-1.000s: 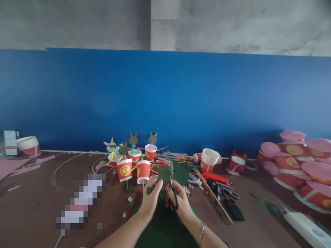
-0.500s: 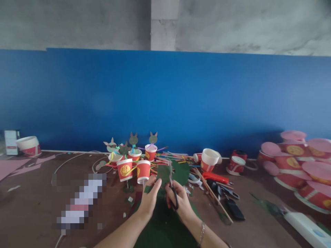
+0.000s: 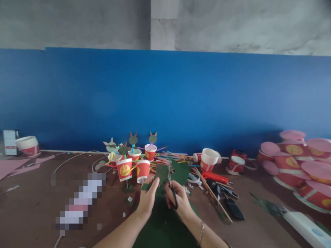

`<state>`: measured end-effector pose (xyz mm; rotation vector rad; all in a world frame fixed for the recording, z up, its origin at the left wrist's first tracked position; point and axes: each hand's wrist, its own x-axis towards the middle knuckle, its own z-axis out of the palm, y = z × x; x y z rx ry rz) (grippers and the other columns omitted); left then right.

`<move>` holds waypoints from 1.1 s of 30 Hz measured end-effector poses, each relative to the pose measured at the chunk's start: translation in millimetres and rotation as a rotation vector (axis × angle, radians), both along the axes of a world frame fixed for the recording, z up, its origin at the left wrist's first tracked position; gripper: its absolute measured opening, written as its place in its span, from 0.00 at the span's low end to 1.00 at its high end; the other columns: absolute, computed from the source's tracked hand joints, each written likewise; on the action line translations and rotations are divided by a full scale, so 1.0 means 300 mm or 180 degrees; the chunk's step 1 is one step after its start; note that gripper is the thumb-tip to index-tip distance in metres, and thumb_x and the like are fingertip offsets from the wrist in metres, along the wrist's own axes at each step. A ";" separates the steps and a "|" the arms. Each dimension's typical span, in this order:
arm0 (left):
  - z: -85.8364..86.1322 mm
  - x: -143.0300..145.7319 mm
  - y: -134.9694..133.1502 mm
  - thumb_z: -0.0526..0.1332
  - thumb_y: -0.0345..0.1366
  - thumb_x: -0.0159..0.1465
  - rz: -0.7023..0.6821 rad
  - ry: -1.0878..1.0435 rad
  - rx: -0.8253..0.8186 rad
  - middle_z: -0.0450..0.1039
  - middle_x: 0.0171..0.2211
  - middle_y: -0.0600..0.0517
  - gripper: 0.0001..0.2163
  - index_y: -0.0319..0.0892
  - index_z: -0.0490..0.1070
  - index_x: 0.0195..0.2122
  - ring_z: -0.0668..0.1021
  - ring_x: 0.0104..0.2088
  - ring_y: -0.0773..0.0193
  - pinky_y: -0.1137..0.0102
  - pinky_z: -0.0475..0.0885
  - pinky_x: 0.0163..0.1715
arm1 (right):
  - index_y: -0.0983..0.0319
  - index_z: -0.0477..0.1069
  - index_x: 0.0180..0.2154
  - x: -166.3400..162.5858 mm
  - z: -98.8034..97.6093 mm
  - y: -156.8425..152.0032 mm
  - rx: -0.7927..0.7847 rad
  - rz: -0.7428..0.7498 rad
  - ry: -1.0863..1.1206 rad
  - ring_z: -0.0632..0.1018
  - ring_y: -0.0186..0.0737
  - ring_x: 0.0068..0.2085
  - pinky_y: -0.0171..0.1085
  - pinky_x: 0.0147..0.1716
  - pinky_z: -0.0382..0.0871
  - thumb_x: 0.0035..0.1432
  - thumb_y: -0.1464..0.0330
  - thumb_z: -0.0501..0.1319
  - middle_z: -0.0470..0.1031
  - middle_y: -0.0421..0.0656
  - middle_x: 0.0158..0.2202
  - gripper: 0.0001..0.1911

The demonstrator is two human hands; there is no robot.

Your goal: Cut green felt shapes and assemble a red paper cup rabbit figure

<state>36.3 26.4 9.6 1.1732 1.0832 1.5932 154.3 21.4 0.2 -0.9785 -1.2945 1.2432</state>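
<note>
Between thumb and fingers, my left hand (image 3: 147, 196) pinches a piece of dark green paper (image 3: 162, 171). My right hand (image 3: 178, 194) grips scissors with black handles (image 3: 176, 199); their blades point away from me along the right edge of that piece. Beneath both hands lies a larger dark green sheet (image 3: 165, 227). Another rounded green sheet (image 3: 181, 172) sits just behind the scissors. Close beyond my left hand are red-and-white paper cups (image 3: 124, 170), some bearing paper animal heads with ears (image 3: 152, 138) and colored strips as arms.
Red cups with pink paper discs (image 3: 291, 162) are piled at the right. Nearer are a red tool (image 3: 214, 177), thin wooden sticks (image 3: 214, 196), keys with a black fob (image 3: 234, 208) and a white glue gun (image 3: 305, 227). Pink paper (image 3: 12, 168) and a pixelated object (image 3: 82, 199) lie left.
My left hand has shifted very slightly left with the green paper, which shows a little flatter now. The scissors stay at its edge, and the whole view has drifted slightly.
</note>
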 end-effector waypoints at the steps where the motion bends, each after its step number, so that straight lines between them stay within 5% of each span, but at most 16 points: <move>1: -0.001 0.000 0.001 0.59 0.40 0.56 -0.0012 -0.0012 -0.0010 0.67 0.26 0.55 0.09 0.40 0.68 0.26 0.69 0.32 0.66 0.73 0.64 0.36 | 0.63 0.61 0.25 -0.001 0.000 -0.001 -0.0011 0.0001 0.0006 0.60 0.24 0.12 0.25 0.11 0.52 0.49 0.58 0.62 0.60 0.31 0.12 0.16; 33: -0.045 -0.008 0.031 0.65 0.47 0.49 0.0637 -0.0674 -0.0504 0.70 0.30 0.51 0.19 0.37 0.70 0.35 0.74 0.34 0.62 0.70 0.68 0.35 | 0.63 0.62 0.24 -0.009 0.024 -0.016 -0.0172 0.0010 -0.0151 0.58 0.25 0.11 0.25 0.09 0.51 0.48 0.51 0.61 0.58 0.31 0.11 0.21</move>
